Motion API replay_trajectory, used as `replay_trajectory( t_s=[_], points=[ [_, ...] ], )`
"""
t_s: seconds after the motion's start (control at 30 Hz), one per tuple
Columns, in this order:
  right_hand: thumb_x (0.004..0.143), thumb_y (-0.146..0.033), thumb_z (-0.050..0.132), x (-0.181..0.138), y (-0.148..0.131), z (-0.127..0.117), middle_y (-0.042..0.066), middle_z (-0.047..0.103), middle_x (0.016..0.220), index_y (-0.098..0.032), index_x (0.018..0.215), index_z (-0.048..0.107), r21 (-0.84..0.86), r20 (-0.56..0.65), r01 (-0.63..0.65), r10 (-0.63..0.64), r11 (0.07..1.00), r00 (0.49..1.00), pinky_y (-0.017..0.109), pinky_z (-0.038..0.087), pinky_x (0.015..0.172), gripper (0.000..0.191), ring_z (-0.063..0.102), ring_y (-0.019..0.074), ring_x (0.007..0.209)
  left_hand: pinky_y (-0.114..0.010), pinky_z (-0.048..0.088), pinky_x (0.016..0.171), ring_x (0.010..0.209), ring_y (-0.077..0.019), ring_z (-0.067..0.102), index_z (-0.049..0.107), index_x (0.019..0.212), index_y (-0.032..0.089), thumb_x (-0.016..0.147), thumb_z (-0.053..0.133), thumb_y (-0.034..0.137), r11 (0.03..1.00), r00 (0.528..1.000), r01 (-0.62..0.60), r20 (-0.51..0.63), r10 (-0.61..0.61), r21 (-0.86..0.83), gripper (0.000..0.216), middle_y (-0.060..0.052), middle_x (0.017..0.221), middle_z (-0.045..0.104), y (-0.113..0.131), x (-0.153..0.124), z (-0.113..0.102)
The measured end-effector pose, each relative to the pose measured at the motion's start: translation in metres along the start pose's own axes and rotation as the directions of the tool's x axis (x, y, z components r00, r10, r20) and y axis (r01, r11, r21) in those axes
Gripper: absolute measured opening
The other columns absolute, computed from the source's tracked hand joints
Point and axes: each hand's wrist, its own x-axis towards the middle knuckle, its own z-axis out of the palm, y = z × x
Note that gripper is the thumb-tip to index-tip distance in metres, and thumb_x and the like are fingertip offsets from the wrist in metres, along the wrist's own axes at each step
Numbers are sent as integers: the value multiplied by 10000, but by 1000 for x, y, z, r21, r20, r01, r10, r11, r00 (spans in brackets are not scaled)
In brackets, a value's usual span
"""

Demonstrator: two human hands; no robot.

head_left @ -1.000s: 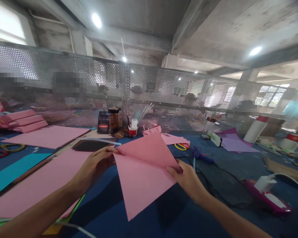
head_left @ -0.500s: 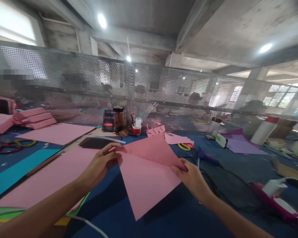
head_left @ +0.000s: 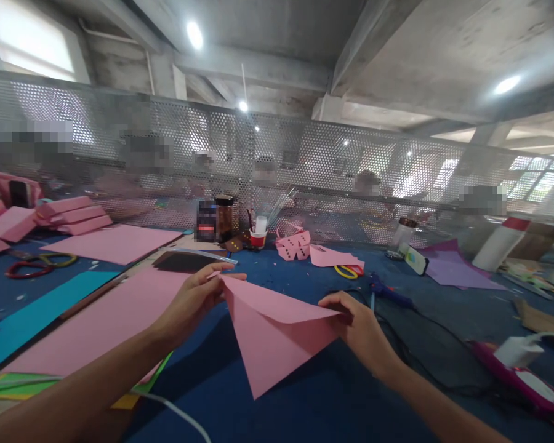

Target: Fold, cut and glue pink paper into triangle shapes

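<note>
A sheet of pink paper (head_left: 277,338) is held up between my two hands, above the blue table (head_left: 221,381). Its upper part bends down toward me over the lower part, and one corner points downward. At the paper's upper left corner, my left hand (head_left: 203,289) pinches the edge between thumb and fingers. My right hand (head_left: 355,320) grips the opposite corner, with the fingers curled round it. Beneath my left forearm lies a large pink sheet (head_left: 101,323) with green and yellow sheets under it.
Left are a teal strip (head_left: 46,317), red-handled scissors (head_left: 28,267) and folded pink pieces (head_left: 74,215). Farther back stand a brown jar (head_left: 225,218) and a red-and-white cup (head_left: 258,237). A blue glue gun (head_left: 390,292), its dark cord and a magenta power strip (head_left: 521,378) are on the right.
The paper's upper flap, raised before, has come down toward me over the lower part. Both hands keep their hold on the corners. The whole view has shifted slightly.
</note>
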Motion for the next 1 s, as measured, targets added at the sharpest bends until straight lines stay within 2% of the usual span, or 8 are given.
replay_trajectory(
  t_s=[0.3, 0.6, 0.77, 1.0],
  points=[
    [661, -21, 457, 0, 0, 1, 28, 702, 993, -221, 967, 694, -7, 11, 59, -59, 998, 998, 332, 482, 851, 435, 639, 207, 942, -316, 534, 810, 901, -215, 712, 663, 1036, 203, 783, 761, 345, 999, 997, 28, -65, -27, 16, 306, -87, 1085, 761, 8, -2, 8],
    [691, -35, 480, -1, 1, 2, 28, 697, 998, -223, 974, 690, 7, 3, 47, -47, 999, 999, 332, 481, 849, 399, 638, 208, 939, -306, 527, 819, 891, -190, 690, 678, 978, 200, 818, 732, 330, 1000, 999, 22, -42, -22, 0, 213, -72, 1078, 750, 6, -3, 6],
    [686, -26, 461, -1, 1, 1, 25, 693, 998, -223, 975, 686, 3, 17, 38, -38, 999, 999, 339, 476, 856, 416, 634, 207, 945, -327, 536, 826, 935, -226, 693, 691, 952, 205, 813, 733, 336, 999, 998, 34, -55, -34, -7, 195, -81, 1046, 746, 7, -3, 6],
    [677, -32, 453, 0, 0, 1, 20, 688, 1002, -227, 979, 682, -9, 22, 38, -38, 999, 999, 339, 465, 862, 427, 626, 202, 947, -324, 534, 806, 926, -225, 692, 687, 1007, 209, 825, 714, 351, 999, 997, 38, -59, -40, -36, 232, -82, 1046, 747, 4, 0, 1]
  ],
)
